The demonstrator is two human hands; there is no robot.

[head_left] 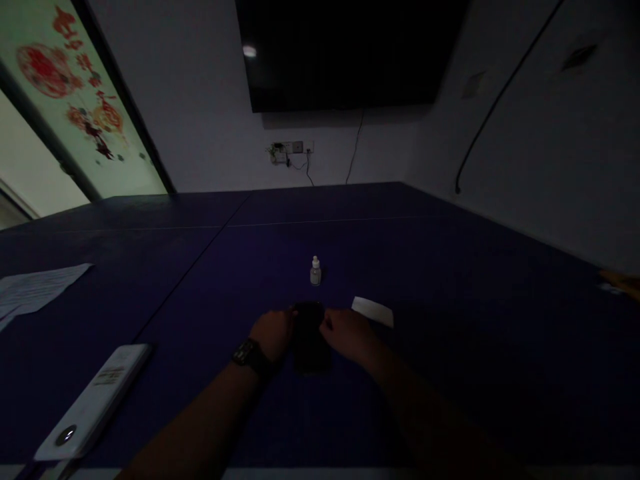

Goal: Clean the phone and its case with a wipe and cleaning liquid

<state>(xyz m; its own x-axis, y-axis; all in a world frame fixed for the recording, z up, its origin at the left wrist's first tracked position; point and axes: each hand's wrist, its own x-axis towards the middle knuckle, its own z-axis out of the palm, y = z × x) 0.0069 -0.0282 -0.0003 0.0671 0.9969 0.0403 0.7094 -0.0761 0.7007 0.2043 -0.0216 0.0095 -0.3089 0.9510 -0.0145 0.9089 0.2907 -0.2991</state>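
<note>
A dark, flat phone [311, 343] lies upright-wise on the blue-topped table in front of me. My left hand [273, 333], with a dark watch [249, 353] on its wrist, is closed at the phone's upper left edge. At the upper right edge, my right hand [347, 330] has its fingers curled in a pinch; what they hold, if anything, is too dark to make out. Just beyond the phone stands a small clear bottle [315, 275] with a white cap. A white piece of paper or cloth [374, 311] lies beside my right hand, partly behind it.
A white power bank [97, 403] with a round display lies at the left front, a cable at its near end. Printed sheets [40, 290] lie farther left. A yellowish object [623, 283] sits at the right edge. Sockets [290, 148] and a large screen [350, 53] are on the wall.
</note>
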